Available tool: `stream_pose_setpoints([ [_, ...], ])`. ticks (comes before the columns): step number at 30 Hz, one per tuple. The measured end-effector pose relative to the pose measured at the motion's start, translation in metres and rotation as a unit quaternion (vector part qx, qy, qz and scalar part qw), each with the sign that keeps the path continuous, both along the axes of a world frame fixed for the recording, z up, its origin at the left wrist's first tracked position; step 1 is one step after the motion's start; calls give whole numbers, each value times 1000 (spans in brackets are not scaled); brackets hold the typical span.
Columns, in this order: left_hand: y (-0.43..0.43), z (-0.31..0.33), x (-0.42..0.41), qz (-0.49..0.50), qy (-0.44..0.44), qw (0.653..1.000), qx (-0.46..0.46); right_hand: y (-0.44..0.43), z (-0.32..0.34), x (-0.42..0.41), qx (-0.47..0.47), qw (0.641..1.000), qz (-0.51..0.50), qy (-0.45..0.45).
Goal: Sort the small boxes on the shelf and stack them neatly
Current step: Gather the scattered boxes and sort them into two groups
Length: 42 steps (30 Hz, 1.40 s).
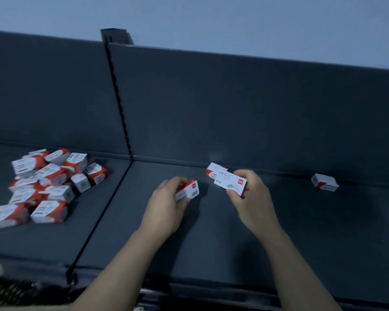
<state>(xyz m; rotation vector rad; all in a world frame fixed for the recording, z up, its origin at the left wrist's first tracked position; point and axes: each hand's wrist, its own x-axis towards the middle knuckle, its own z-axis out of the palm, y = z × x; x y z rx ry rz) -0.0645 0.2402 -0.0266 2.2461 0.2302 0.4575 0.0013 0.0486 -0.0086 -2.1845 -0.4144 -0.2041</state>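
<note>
Box (190,189) gripped in left hand (166,203), second box (230,181) pinched in right hand (254,198)

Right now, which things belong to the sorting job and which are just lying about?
Job: barcode box in left hand; 24/6 box in right hand; box behind it; lone box at right; heap of boxes.
Lying about: blurred clutter below the shelf, unidentifiable.

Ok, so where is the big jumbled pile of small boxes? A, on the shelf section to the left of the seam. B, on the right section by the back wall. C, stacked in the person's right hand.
A: the jumbled pile lies left of the seam, while the right hand holds just one box.
</note>
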Motion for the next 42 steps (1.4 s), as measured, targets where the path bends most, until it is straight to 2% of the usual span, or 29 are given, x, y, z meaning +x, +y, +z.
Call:
stream_pose_setpoints([
  [5,38,8,-52,94,-35,995,-28,54,3,-28,24,996,83,-19],
  [17,200,22,-173,270,23,960,-64,255,15,-106,-16,971,236,-44],
  [26,358,37,-267,336,33,941,-9,427,13,-180,-45,957,284,-36],
  [34,459,33,-278,344,55,937,31,527,12,-196,-44,963,264,-26],
  [42,534,16,-232,320,117,936,83,594,2,-161,-47,964,263,-8],
])
